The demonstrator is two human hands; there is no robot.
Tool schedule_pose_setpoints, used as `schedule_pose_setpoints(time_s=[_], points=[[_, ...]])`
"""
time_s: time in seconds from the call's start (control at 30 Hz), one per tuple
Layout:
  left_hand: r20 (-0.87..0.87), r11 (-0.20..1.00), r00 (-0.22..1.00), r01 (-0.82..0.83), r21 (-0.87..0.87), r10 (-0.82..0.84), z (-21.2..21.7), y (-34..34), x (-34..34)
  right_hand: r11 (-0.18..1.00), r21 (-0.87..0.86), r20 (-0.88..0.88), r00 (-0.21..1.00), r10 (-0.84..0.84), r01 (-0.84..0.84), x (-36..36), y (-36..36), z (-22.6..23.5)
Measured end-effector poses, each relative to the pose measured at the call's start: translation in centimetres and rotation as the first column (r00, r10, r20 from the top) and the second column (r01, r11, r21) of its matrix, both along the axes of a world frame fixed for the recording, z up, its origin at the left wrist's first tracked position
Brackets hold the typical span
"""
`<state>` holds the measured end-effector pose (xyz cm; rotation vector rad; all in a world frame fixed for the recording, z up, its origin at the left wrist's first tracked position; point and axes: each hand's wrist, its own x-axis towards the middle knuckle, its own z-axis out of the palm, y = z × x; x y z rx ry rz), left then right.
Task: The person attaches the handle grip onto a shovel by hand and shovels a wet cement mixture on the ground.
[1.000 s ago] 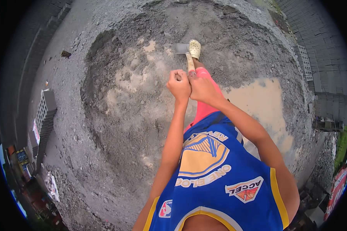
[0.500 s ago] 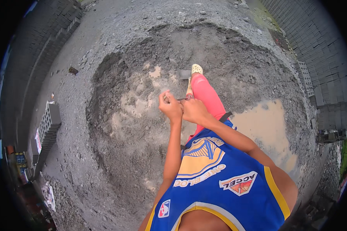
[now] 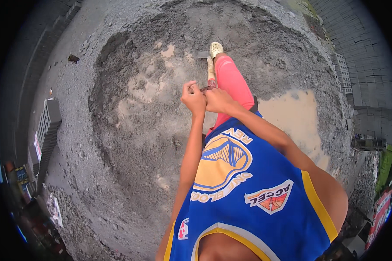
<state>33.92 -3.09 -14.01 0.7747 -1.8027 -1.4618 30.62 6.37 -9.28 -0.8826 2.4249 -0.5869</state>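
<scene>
A shovel stands on the muddy ground in front of me, its pale shaft (image 3: 211,68) running away from my hands. Part of its grey blade (image 3: 202,55) shows beside my cream clog (image 3: 216,48). My right hand (image 3: 218,100) is closed over the dark reddish grip (image 3: 210,86) at the shovel's top. Right against it, my left hand (image 3: 194,99) has its fingers curled at the grip's left end. Whatever lies inside those left fingers is hidden. Both forearms reach forward over my blue jersey.
A wide hollow of wet grey mix (image 3: 139,143) surrounds me, with a brown puddle (image 3: 292,117) on the right. Stacked hollow blocks (image 3: 45,126) stand at left, more blocks (image 3: 342,71) at right. A small dark block (image 3: 73,58) lies beyond the hollow's left rim.
My hands, the shovel and my foot now sit higher in the picture, and the ground has shifted upward as the view tilted. My hold looks the same.
</scene>
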Motion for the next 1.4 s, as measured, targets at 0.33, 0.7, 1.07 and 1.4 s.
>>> schedule_pose_setpoints(time_s=[0.33,0.7,1.07,1.4], points=[[0.146,0.960,0.982,-0.076,-0.270,0.119,-9.4,-3.1,-2.2,0.988,0.044,0.099,0.985,0.142,-0.147,-1.7,-3.7,-9.2],[0.196,0.913,0.975,0.173,-0.369,-0.106,-5.7,3.5,-4.5,0.999,0.029,0.000,1.000,-0.028,0.028,-3.5,3.9,-7.7],[0.277,0.929,0.958,0.032,-0.368,0.076,-8.8,2.3,-4.1,0.999,0.036,0.137,0.990,0.028,-0.034,-0.6,2.7,-12.1],[0.721,0.998,0.690,0.049,0.045,-0.066,-13.9,1.7,-0.1,0.989,0.093,0.116,0.988,0.103,-0.114,0.6,1.9,-20.5]])
